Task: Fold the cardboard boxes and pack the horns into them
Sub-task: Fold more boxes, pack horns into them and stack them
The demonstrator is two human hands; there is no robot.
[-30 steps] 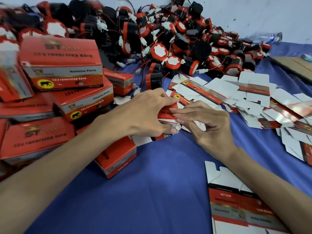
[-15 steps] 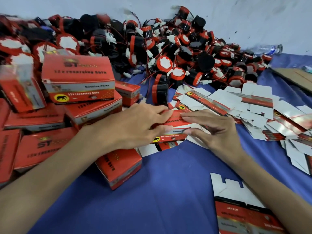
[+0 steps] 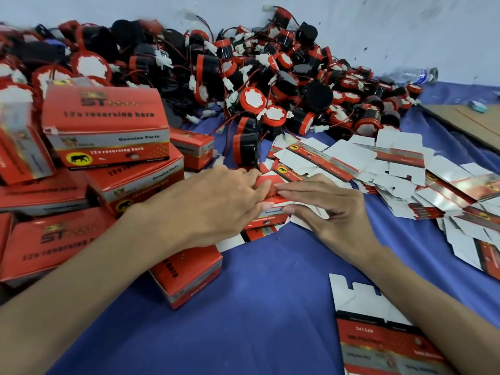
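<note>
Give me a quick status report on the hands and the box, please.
Left hand and right hand both on the flat box, fingers pressing it. Box not yet folded. Horn pile behind, untouched; nothing in the way.

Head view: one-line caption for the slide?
Both hands, left hand and right hand, work a flat red carton on blue cloth, before a heap of horns.

A single head-worn wide-angle camera is looking forward and down from close above the blue table (image 3: 257, 307), the person's forearms reaching in from the bottom edge and a pale wall (image 3: 392, 28) closing off the far side.
</note>
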